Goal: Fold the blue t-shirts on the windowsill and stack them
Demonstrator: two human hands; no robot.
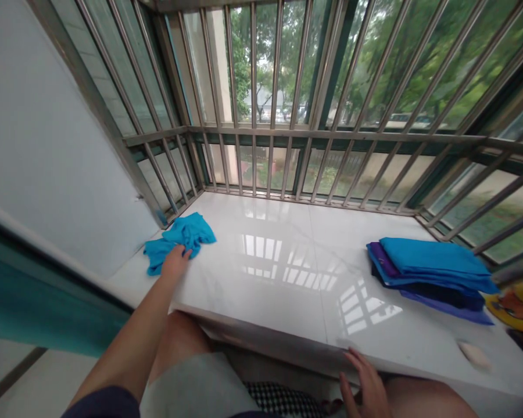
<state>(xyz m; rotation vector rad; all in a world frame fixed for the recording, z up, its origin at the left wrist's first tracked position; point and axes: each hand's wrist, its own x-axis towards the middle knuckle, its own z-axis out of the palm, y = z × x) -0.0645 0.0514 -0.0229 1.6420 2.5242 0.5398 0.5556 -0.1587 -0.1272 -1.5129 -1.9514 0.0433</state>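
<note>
Two bare hands show in the head view, with a folded stack (436, 260) of blue and purple cloth on a glossy white ledge (283, 296) serving as the landmark. Well to the left of that stack, at the opposite end of the ledge, lies a crumpled blue cloth (190, 231), bunched and wrinkled. The left hand (177, 261) reaches across to it, fingers touching its near side; whether they pinch the fabric or only rest on it, I cannot tell. The right hand (368, 386) is to the left of the stack and nearer the person, at the ledge's front edge, fingers loosely spread and grasping nothing.

As far as can be judged, the folding is well along: several layers in the stack look finished, laid flat one on another, though their lower edges do not line up neatly. The crumpled cloth looks like the piece left over: not yet spread, folded or set on the stack. It seems barely begun, with only one hand at it.

Just right of the stack is a yellow patterned item (516, 305), partly out of frame; in front of the stack lies a small pale object (475, 354), too blurred to identify.
</note>
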